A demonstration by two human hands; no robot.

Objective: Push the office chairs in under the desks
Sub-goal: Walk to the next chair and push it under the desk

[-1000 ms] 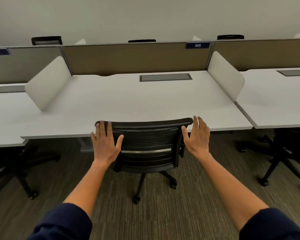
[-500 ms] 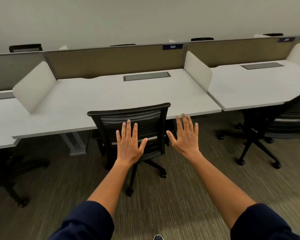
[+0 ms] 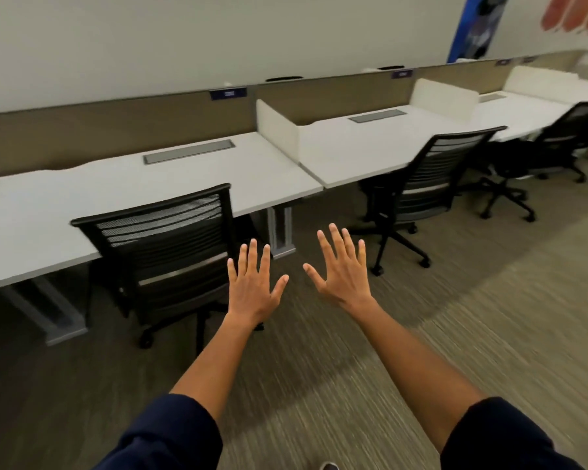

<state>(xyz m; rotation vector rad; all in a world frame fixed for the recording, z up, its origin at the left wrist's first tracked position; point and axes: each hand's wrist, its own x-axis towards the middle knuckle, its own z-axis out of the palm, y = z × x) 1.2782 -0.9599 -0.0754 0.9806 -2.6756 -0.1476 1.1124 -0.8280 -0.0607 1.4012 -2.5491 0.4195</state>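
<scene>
A black mesh-back office chair (image 3: 163, 245) stands tucked against the front edge of a white desk (image 3: 123, 188) at the left. My left hand (image 3: 253, 286) hovers open just right of its backrest, touching nothing. My right hand (image 3: 343, 269) is open too, fingers spread, over the carpet. A second black chair (image 3: 431, 178) stands turned at an angle, out from the neighbouring desk (image 3: 364, 147). A third chair (image 3: 564, 137) sits farther right by another desk.
Tan partition panels (image 3: 116, 130) run along the back of the desks, with white side dividers (image 3: 279, 130) between them. A grey desk leg (image 3: 280, 232) stands ahead of my hands. Striped carpet (image 3: 455, 317) spreads to the right and toward me.
Both hands have come off the left chair's backrest and shifted right of it. My view has swung to the right, bringing the second and third chairs into sight.
</scene>
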